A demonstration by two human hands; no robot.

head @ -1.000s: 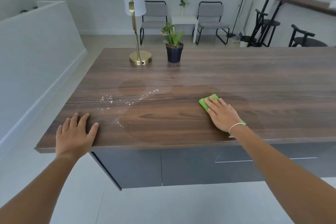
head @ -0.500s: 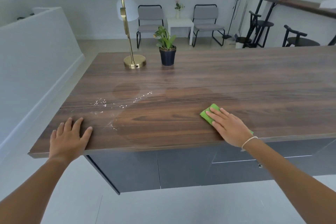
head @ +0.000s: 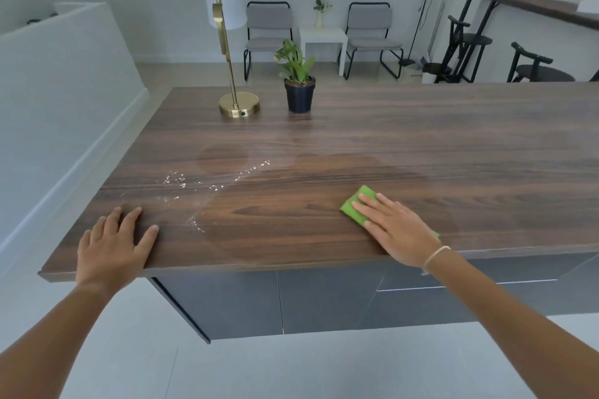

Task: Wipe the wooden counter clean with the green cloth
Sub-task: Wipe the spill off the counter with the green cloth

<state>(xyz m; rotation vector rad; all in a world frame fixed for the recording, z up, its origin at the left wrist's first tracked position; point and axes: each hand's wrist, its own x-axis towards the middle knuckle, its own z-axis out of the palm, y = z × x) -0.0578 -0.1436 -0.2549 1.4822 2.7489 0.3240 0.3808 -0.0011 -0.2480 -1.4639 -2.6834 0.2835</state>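
While white specks (head: pixel 176 179) dot the wooden counter (head: pixel 421 139), right hand (head: pixel 393 230) presses green cloth (head: pixel 358 202) flat.

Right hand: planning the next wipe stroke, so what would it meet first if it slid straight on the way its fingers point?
Probably the white droplets; the right hand points far-left, though it may pass beside them.

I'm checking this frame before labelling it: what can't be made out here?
- Green cloth: head view, mostly hidden under the right hand; its full outline is unknown.
- Wooden counter: cut off by the frame's right edge.
- White specks near the left hand: too small to tell crumbs from droplets.
- Lamp shade: washed out against the pale wall.
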